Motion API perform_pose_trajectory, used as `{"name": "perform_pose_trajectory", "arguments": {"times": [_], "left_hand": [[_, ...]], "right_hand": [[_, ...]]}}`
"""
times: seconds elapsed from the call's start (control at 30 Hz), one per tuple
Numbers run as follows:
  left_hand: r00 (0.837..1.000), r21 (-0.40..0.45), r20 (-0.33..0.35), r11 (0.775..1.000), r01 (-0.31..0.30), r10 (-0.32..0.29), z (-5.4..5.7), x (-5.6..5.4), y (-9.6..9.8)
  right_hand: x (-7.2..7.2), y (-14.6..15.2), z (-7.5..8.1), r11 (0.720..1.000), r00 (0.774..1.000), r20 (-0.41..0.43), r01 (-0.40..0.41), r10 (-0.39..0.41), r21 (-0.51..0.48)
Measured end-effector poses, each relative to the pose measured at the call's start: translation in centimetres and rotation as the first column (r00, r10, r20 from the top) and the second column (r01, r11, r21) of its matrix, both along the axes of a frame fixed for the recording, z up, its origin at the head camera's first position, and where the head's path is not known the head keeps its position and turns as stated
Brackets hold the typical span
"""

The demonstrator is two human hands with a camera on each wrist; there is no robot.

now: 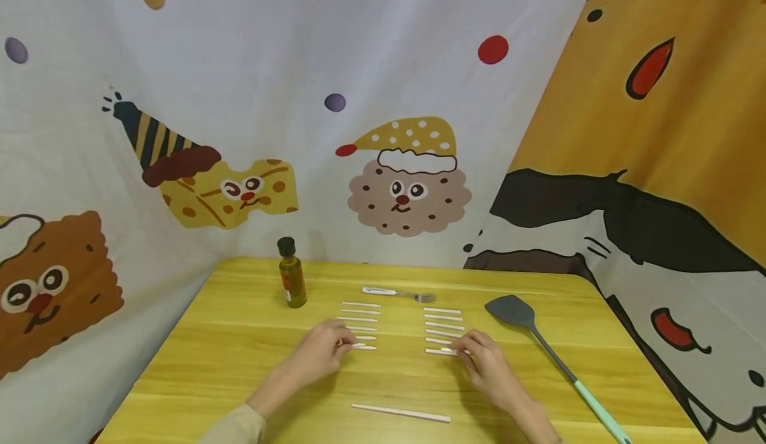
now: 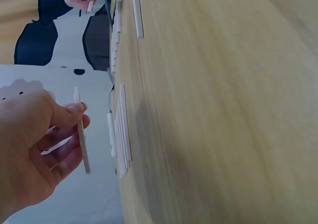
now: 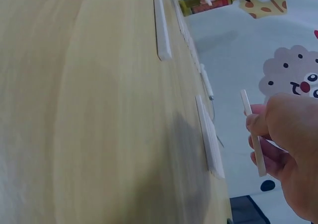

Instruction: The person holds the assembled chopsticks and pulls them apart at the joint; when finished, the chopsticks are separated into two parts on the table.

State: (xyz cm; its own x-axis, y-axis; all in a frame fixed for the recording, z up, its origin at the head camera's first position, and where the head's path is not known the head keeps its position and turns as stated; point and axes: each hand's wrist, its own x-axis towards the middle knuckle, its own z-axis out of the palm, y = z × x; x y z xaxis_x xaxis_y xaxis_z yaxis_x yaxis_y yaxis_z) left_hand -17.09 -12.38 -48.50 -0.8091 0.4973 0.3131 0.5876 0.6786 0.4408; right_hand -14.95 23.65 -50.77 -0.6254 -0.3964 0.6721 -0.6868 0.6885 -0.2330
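Note:
My left hand (image 1: 326,351) pinches a short pale stick (image 2: 83,144) between thumb and fingers, above the table at the left row of sticks (image 1: 360,320). That stick has a narrower tip at one end in the left wrist view. Opposite it, my right hand (image 1: 489,367) pinches another short pale stick (image 3: 257,144) near the right row of sticks (image 1: 444,326). Both held sticks are raised off the wood. Each row has several short sticks lying roughly parallel. Nearer to me lies one longer stick (image 1: 401,413), with a seam visible near its middle.
A fork (image 1: 383,291) with a white handle lies behind the rows. To the back left stands a black-capped bottle (image 1: 292,281). A grey spatula (image 1: 553,351) with a mint handle lies at the right of the wooden table (image 1: 209,364). Printed curtains hang behind.

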Motion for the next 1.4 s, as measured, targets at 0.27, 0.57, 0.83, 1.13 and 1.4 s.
{"name": "perform_pose_trajectory", "arguments": {"times": [0.27, 0.57, 0.83, 1.13, 1.4], "left_hand": [[0.997, 0.006, 0.063, 0.999, 0.054, -0.054, -0.4, -0.6, 0.7], [0.991, 0.009, 0.097, 0.995, 0.096, -0.097, -1.2, -0.7, 1.0], [0.990, -0.018, 0.094, 0.994, 0.110, -0.108, -2.1, -0.8, 1.4], [0.989, -0.017, 0.066, 0.991, 0.136, -0.134, -2.6, -0.8, 1.5], [0.988, -0.021, 0.092, 0.992, 0.123, -0.120, -2.8, -1.0, 1.4]], "right_hand": [[-0.1, -0.7, -0.8, 1.000, 0.999, 0.043, 0.000, 0.001, -0.014], [-0.6, -1.0, -1.7, 0.999, 0.997, 0.075, -0.033, 0.033, 0.007], [-0.9, -1.4, -2.2, 0.997, 0.992, 0.115, -0.063, 0.059, 0.036], [-1.0, -1.6, -2.5, 0.996, 0.984, 0.172, -0.055, 0.043, 0.063], [-1.0, -1.8, -2.5, 0.996, 0.979, 0.197, -0.056, 0.043, 0.063]]}}
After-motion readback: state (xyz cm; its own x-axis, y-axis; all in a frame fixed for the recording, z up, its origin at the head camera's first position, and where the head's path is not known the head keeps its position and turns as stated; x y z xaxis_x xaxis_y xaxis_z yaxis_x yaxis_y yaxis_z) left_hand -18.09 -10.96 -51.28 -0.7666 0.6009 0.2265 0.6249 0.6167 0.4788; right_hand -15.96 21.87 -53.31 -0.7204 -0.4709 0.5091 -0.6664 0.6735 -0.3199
